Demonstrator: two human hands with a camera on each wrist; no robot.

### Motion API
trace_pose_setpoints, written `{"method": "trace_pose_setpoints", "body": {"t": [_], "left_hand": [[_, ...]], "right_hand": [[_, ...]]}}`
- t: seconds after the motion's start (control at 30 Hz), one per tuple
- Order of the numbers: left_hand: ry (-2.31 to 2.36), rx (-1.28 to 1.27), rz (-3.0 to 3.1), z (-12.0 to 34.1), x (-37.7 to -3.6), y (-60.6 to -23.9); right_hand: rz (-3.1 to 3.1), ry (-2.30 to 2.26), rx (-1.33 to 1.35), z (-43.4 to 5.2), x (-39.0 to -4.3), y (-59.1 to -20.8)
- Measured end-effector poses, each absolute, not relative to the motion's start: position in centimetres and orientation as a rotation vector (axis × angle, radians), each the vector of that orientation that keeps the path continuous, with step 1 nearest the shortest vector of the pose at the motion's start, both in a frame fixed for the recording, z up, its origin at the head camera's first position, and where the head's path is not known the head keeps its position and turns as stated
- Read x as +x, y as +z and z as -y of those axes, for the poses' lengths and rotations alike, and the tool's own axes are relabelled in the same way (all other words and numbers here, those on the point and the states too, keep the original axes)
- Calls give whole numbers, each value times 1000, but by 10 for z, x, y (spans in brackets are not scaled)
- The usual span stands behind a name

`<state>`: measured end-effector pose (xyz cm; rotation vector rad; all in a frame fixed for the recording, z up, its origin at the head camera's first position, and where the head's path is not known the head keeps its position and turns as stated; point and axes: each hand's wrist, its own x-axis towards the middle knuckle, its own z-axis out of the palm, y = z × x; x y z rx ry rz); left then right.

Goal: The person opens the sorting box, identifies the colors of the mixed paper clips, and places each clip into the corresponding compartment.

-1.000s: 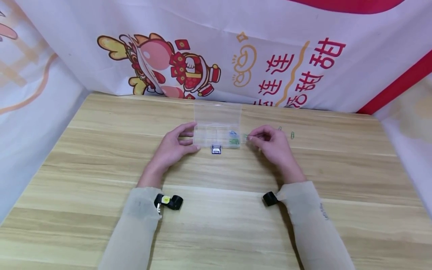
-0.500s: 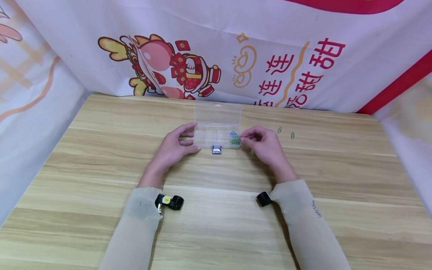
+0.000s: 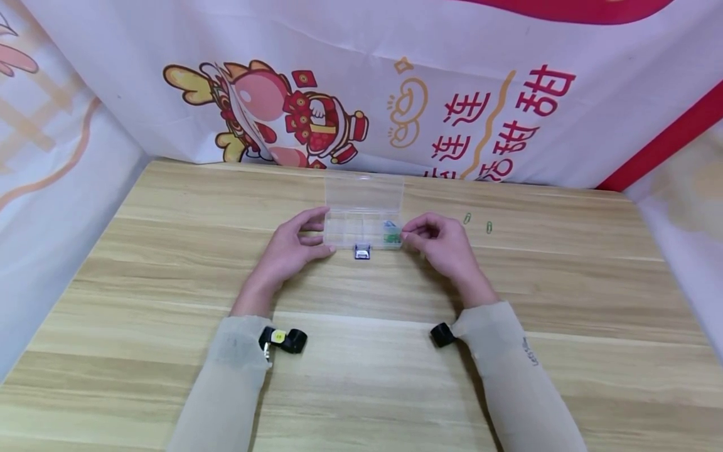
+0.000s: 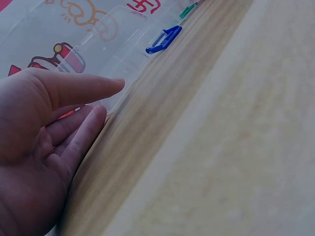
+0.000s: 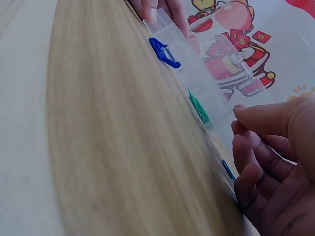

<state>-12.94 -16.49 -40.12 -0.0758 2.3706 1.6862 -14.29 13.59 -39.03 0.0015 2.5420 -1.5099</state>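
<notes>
A clear plastic compartment box (image 3: 353, 229) stands on the table with its lid (image 3: 364, 191) raised behind it. My left hand (image 3: 294, 242) holds the box's left end, thumb at the front corner and fingers at the back one. At the right end, the curled fingers of my right hand (image 3: 437, 242) come up to the wall, thumb and index tips close together; no paper clip shows between them in the right wrist view. Green paper clips (image 5: 199, 109) lie in the front right compartment, and blue paper clips (image 3: 389, 223) behind them. A blue latch (image 3: 363, 252) hangs at the front.
Two green paper clips, a nearer-in clip (image 3: 467, 218) and an outer clip (image 3: 489, 227), lie on the wooden table (image 3: 361, 376) beyond my right hand. A printed cloth (image 3: 361, 94) hangs along the table's back edge.
My right hand has moved left to the box's right end, bringing a green paper clip that now no longer shows at its fingertips. My left hand has stayed on the box.
</notes>
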Motion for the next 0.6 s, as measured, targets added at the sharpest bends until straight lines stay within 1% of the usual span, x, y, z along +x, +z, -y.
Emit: {"method": "trace_pose_setpoints", "body": {"t": [0.2,0.33,0.6], "left_hand": [[1681,-90,-2366,166,-129,-401],[1686,-92,-2365,167,-129,-401],[1677,-92,-2365,166,-128,-400]], "right_hand": [[-2607,-1490,8,-156,-145,-394],[-2614,-1485,90,-181,-145,-393],[-2688,-1470,401,-252,-143,-397]]}}
